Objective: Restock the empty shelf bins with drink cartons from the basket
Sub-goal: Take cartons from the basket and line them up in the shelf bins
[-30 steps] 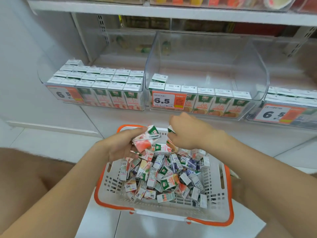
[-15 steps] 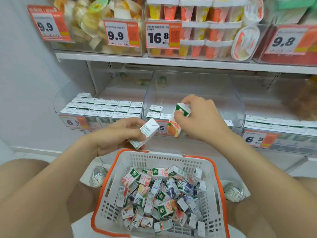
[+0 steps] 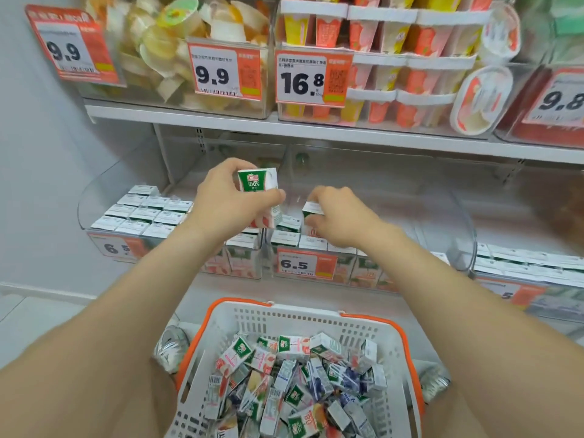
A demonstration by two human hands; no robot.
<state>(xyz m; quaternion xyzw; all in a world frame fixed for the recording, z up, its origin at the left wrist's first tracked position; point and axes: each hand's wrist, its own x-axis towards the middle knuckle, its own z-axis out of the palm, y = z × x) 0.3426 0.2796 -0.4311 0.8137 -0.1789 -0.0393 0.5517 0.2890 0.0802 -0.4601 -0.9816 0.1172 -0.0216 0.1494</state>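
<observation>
Head view, looking down along both forearms at the middle bin, the clear one carrying the 6.5 price tag. Pinching a drink carton with the right hand, fingers curled tight on its top, and holding it upright inside the middle bin, just behind the front row and beside a carton already standing there; probably lining it up square to begin a second row. Gripping a second carton with the left hand, thumb and fingers clamped on its sides, green label facing the camera, raised over the left edge of the middle bin; likely keeping it ready as the next one to place, though not possible to tell for which bin. Sitting below and in front of the middle bin, the basket, holding a loose heap of cartons, near enough for short reaches. Standing left of the middle bin, the neighbour bin, packed in tidy rows. Judging from the bare space at the back of the middle bin, much restocking not yet done.
</observation>
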